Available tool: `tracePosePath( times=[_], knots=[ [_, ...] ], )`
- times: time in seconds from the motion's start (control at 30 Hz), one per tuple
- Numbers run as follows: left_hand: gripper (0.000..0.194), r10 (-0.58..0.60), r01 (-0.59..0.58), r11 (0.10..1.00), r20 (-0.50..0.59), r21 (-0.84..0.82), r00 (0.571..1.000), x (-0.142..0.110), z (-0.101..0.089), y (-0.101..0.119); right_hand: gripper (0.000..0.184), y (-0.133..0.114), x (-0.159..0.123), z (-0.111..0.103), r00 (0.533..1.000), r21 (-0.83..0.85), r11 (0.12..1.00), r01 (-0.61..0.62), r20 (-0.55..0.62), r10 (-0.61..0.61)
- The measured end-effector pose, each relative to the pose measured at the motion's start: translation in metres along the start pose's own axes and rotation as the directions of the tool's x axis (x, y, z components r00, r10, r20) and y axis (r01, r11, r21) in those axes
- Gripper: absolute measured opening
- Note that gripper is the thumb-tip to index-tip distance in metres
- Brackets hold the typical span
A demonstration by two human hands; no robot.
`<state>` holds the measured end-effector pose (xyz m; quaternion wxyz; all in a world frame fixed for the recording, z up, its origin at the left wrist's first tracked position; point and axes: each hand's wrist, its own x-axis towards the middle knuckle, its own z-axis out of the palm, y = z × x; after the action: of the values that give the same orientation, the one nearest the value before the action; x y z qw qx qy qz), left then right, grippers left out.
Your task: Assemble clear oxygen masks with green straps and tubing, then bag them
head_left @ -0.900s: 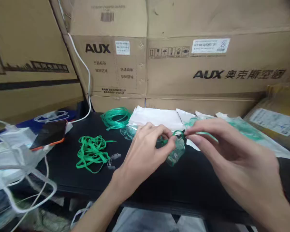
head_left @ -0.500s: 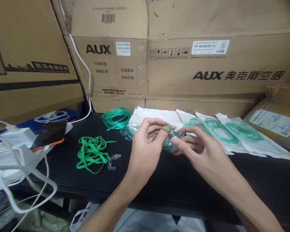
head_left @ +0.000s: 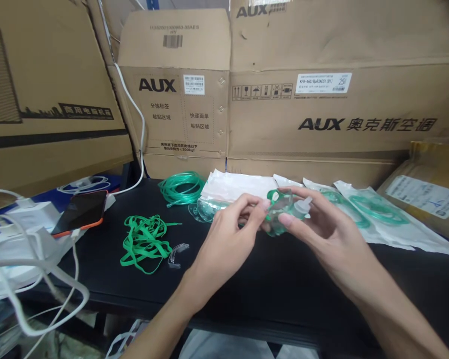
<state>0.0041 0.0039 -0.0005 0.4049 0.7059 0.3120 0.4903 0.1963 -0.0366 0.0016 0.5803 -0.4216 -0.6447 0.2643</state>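
A clear, green-tinted oxygen mask with a whitish connector is held above the table. My right hand grips it from the right, thumb on the near side. At the mask's left edge, my left hand pinches the green elastic strap, which loops at the mask's top. The left fingertips are partly hidden. Behind the left hand another clear mask lies on the table. A tangled pile of green elastic straps and some thin clear strips rest to the left.
Coiled green tubing lies at the back beside a white pouch. Several pouches with tubing line the back right. A phone, chargers and white cables crowd the left. Cardboard boxes wall off the rear.
The mask has been turned in my hands, so its whitish connector now shows on the right. The strap loop now sits at the mask's upper left edge. The camera view has tilted up slightly.
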Motion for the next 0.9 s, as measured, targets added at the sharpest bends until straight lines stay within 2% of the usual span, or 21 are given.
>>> tracePosePath(
  times=[0.1, 0.17, 0.23, 0.33, 0.47, 0.6, 0.7, 0.8, 0.9],
  knots=[
    [0.027, 0.013, -0.035, 0.917, 0.059, 0.398, 0.998, 0.001, -0.026, 0.006, 0.054, -0.001, 0.006, -0.037, 0.995, -0.160, 0.982, -0.104, -0.019, 0.102],
    [0.036, 0.046, -0.076, 0.863, 0.072, 0.500, 0.996, 0.002, -0.041, 0.009, 0.057, -0.002, 0.009, -0.059, 0.982, -0.243, 0.953, -0.183, -0.087, 0.166],
    [0.044, 0.062, -0.117, 0.843, 0.121, 0.525, 0.991, 0.001, -0.049, 0.009, 0.061, -0.001, 0.011, -0.071, 0.973, -0.278, 0.932, -0.231, -0.089, 0.215],
    [0.046, 0.006, -0.133, 0.832, 0.232, 0.539, 0.973, -0.003, -0.048, 0.007, 0.071, 0.003, 0.012, -0.071, 0.965, -0.340, 0.906, -0.252, -0.022, 0.261],
    [0.034, -0.043, -0.153, 0.823, 0.328, 0.548, 0.944, -0.009, -0.045, 0.003, 0.062, 0.010, 0.009, -0.062, 0.967, -0.534, 0.835, -0.133, 0.113, 0.227],
    [0.037, 0.008, -0.145, 0.746, 0.208, 0.650, 0.978, -0.003, -0.060, 0.009, 0.059, 0.015, 0.005, -0.057, 0.933, -0.642, 0.765, -0.055, 0.240, 0.268],
    [0.040, -0.019, -0.018, 0.567, 0.035, 0.824, 0.999, 0.020, -0.090, 0.013, 0.057, 0.017, 0.004, -0.053, 0.917, -0.650, 0.759, -0.028, 0.285, 0.278],
    [0.041, -0.073, 0.151, 0.432, -0.133, 0.889, 0.989, 0.057, -0.126, 0.007, 0.064, 0.021, 0.005, -0.050, 0.914, -0.644, 0.763, -0.049, 0.279, 0.293],
    [0.040, -0.179, 0.296, 0.319, -0.250, 0.900, 0.952, 0.095, -0.152, -0.012, 0.067, 0.028, 0.005, -0.048, 0.893, -0.642, 0.761, -0.093, 0.284, 0.349]
  ],
)
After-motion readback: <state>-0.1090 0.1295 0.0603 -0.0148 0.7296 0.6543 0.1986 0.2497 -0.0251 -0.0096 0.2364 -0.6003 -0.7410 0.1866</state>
